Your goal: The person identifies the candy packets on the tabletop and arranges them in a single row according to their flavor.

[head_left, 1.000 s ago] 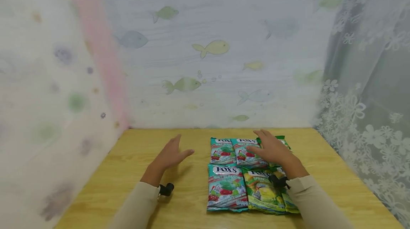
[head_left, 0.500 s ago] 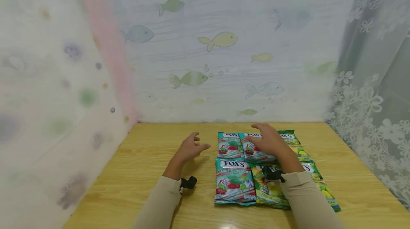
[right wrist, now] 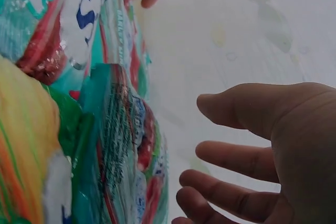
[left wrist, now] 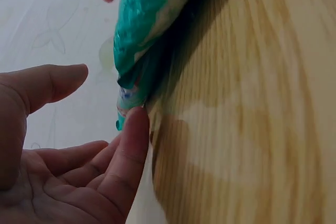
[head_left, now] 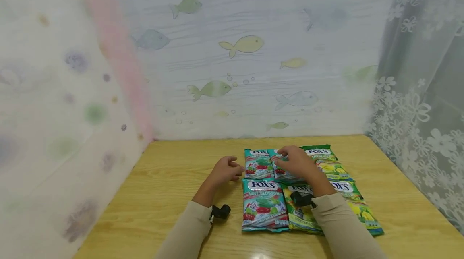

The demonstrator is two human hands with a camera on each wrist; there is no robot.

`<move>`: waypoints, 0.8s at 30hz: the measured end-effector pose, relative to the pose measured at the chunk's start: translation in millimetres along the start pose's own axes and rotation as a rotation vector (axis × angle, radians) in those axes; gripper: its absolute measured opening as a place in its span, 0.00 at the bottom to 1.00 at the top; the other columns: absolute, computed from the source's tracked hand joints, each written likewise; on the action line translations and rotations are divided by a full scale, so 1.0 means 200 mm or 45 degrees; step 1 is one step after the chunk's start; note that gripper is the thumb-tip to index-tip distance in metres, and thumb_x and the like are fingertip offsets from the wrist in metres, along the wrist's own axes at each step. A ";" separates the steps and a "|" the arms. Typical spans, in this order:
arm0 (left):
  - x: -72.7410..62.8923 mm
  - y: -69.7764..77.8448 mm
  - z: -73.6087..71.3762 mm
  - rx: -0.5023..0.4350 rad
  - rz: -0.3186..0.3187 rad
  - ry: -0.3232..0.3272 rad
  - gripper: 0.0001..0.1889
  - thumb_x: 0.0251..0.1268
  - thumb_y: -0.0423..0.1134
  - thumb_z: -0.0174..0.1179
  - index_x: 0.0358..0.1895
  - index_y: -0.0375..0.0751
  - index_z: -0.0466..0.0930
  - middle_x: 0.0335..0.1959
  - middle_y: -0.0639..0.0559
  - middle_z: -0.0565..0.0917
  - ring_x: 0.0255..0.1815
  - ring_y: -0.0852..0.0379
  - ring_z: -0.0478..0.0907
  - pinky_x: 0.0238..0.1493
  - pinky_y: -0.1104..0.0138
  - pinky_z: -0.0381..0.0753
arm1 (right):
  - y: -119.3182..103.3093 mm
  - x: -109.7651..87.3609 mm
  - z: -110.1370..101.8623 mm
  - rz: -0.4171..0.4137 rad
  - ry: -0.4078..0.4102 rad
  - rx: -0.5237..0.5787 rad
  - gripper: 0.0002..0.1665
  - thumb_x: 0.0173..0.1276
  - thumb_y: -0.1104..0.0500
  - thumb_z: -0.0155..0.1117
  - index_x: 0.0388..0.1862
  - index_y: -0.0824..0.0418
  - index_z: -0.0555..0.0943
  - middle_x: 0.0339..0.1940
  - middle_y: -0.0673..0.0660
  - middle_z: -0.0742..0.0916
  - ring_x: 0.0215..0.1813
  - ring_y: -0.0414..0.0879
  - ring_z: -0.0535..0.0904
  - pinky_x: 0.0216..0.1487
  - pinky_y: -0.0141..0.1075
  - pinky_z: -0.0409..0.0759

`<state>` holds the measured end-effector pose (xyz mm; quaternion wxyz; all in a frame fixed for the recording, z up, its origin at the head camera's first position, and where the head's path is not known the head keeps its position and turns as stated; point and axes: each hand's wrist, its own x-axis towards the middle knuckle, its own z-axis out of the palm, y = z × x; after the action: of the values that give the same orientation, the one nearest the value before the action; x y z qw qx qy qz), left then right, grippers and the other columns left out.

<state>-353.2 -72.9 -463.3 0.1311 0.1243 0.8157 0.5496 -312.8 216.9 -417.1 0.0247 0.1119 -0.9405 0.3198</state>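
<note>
Candy bags lie in two rows on the wooden table. At the back left is a teal mint bag (head_left: pixel 258 167), with my left hand (head_left: pixel 225 170) beside its left edge, fingers loosely bent. In the left wrist view one fingertip (left wrist: pixel 135 124) is right at the end of a teal bag (left wrist: pixel 139 30). My right hand (head_left: pixel 299 165) hangs over a second teal bag (head_left: pixel 284 175), partly hiding it. Its thumb and fingers are spread apart with nothing between them. Right of that hand is a green and yellow bag (head_left: pixel 328 167).
The front row has a teal mint bag (head_left: pixel 264 206), a yellow bag (head_left: pixel 302 219) partly under my right forearm, and a green and yellow bag (head_left: pixel 364 214). A fish-patterned cloth (head_left: pixel 203 61) rises behind the table (head_left: pixel 170 186); a lacy curtain (head_left: pixel 417 122) hangs at the right.
My left hand has moved right, from over bare wood to the back-left bag's edge. My right hand has shifted slightly left, showing more of the bags on the right.
</note>
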 end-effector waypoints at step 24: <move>-0.01 0.03 0.12 0.059 0.003 0.022 0.24 0.72 0.44 0.67 0.64 0.33 0.81 0.49 0.45 0.88 0.39 0.54 0.84 0.38 0.65 0.87 | -0.07 -0.02 0.09 -0.038 -0.059 -0.170 0.23 0.73 0.50 0.68 0.59 0.62 0.86 0.57 0.63 0.83 0.56 0.56 0.80 0.55 0.56 0.82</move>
<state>-341.8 -50.4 -465.6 0.1205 0.1235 0.8292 0.5316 -305.2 195.4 -422.8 0.0153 0.1314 -0.9583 0.2532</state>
